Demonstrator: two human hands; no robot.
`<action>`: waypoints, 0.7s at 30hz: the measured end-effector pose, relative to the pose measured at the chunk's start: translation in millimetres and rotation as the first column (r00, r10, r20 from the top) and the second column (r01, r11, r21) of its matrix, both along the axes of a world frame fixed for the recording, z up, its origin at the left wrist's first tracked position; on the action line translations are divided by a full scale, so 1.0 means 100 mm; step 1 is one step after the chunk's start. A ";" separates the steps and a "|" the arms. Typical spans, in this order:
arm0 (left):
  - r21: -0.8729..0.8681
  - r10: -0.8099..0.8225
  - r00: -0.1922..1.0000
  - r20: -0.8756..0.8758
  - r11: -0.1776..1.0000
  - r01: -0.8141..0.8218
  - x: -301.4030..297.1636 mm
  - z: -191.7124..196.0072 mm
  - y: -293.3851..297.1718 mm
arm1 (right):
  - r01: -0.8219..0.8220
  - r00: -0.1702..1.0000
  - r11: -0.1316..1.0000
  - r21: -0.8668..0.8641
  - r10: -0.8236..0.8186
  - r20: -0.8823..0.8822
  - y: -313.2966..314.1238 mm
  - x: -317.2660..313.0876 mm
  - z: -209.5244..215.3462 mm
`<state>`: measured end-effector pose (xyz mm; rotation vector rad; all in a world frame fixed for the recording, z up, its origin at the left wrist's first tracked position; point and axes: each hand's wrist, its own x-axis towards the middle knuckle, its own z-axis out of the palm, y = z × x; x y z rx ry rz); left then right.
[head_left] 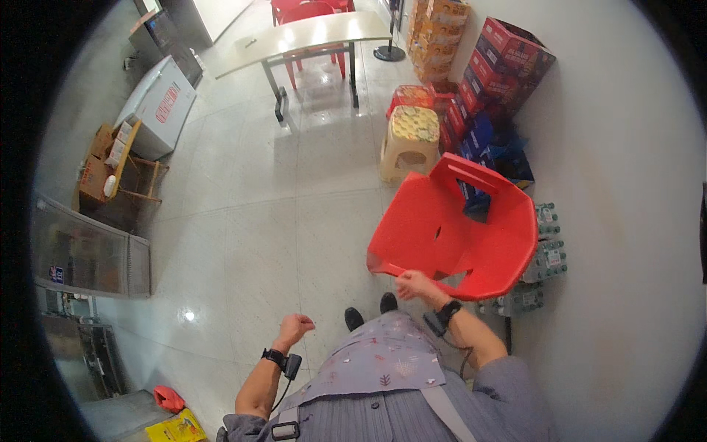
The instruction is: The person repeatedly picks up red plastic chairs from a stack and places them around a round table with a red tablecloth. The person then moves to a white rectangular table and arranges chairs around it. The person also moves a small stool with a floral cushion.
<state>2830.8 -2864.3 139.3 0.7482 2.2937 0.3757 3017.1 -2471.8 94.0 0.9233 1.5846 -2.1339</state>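
Observation:
A red plastic chair stands in front of me to the right, its backrest with a slot handle on the far side. My right hand is closed at the chair's near left edge, fingers curled against the rim. To the left, over the floor and apart from the chair, my left hand has its fingers drawn together. Whatever may be between those fingertips is too small to make out. Both wrists wear black straps with small cabled boxes.
Yellow-topped stools, stacked red cartons and packs of bottles line the right wall. A light table with red chairs stands far ahead. Along the left are a white chest freezer and a glass-fronted cabinet.

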 end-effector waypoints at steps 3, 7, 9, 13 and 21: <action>0.045 0.048 0.999 0.006 0.998 -0.049 -0.02 0.04 0.09 | 0.042 0.999 0.972 0.230 -0.036 -0.030 0.60 0.00 0.09; 0.110 0.088 0.995 0.041 0.990 -0.092 0.22 0.02 0.04 | 0.030 0.997 0.893 0.449 -0.061 0.055 1.57 0.17 0.09; 0.160 0.073 0.996 0.047 0.984 -0.080 0.39 0.21 0.14 | -0.245 0.969 0.595 0.766 0.117 0.219 2.14 0.25 0.10; 0.029 0.265 0.947 0.183 0.961 -0.275 0.68 1.01 0.52 | -0.209 0.977 0.161 0.965 -0.013 0.213 2.89 0.43 0.15; 0.318 -0.109 0.956 -0.272 0.927 0.196 1.43 2.76 1.44 | -0.516 0.840 0.093 0.852 -0.143 0.524 3.09 0.37 0.64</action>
